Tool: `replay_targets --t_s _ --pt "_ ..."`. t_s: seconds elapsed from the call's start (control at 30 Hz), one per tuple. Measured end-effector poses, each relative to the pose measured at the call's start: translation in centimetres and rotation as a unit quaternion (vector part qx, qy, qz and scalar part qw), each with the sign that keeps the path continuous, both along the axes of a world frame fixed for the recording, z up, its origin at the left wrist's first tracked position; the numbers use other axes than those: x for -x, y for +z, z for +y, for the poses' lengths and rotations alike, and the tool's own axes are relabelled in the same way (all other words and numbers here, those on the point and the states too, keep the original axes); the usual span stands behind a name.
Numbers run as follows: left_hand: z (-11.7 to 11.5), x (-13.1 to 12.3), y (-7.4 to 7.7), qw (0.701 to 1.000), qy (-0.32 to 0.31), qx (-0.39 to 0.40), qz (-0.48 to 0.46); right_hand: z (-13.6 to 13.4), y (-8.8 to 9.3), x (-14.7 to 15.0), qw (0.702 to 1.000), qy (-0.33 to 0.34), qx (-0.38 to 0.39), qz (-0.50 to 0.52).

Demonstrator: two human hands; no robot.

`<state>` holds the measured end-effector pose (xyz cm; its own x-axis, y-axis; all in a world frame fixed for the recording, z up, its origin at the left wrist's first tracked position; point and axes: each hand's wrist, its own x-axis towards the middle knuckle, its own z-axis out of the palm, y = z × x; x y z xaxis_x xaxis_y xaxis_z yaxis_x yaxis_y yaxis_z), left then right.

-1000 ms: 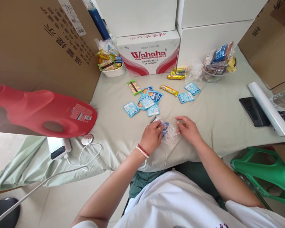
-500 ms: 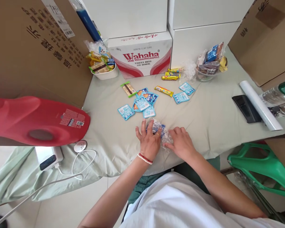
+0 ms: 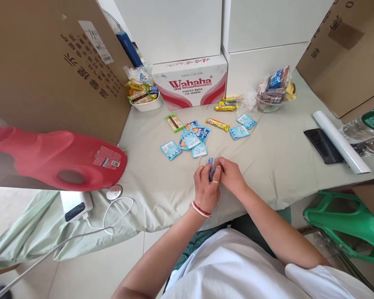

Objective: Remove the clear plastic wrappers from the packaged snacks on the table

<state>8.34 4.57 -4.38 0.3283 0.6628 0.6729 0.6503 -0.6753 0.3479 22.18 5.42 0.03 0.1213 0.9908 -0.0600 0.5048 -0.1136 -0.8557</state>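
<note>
My left hand (image 3: pixel 207 191), with a red and white bracelet at the wrist, is closed around a crumpled blue snack packet with clear plastic (image 3: pixel 211 162) about it. The fingers of my right hand (image 3: pixel 232 175) are pinched together at the packet's right side, touching it. Most of the packet is hidden by the fingers. Just beyond my hands lies a pile of light blue snack sachets (image 3: pixel 191 140), some face up and some face down. Two more blue sachets (image 3: pixel 239 132) lie to the right, beside a yellow snack stick (image 3: pixel 217 124). A green-edged snack bar (image 3: pixel 173 122) is behind the pile.
A white bowl of snacks (image 3: pixel 148 105) and a clear bowl of snacks (image 3: pixel 269 106) flank a Wahaha carton (image 3: pixel 190 85). A red jug (image 3: pixel 90 160) and power bank (image 3: pixel 76 205) are left; a white roll (image 3: pixel 341 141) lies right, above a green stool (image 3: pixel 345 220).
The plastic-wrapped packet, earlier flat on the table under my spread left hand, is now bunched up between both hands. My fingers have closed on it. The view has shifted slightly.
</note>
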Motion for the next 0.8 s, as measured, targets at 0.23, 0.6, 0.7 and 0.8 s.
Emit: replay_targets --t_s 0.23,0.6,0.7,0.8 --pt "-1.2 0.9 0.2 0.975 -0.207 0.073 -0.034 -3.1 -1.8 -1.3 0.97 -0.018 0.031 0.238" --pt "-1.7 4.0 2.9 0.961 -0.149 0.175 -0.155 -2.6 -2.6 -6.3 0.98 0.025 -0.001 0.196" --pt "-1.3 9.1 2.4 0.987 -0.026 0.141 -0.074 0.8 0.5 -13.9 0.986 -0.11 -0.058 0.114" --pt "-1.2 14.3 0.1 0.983 0.068 0.167 0.047 6.1 5.4 -24.3 0.944 -0.298 -0.138 0.042"
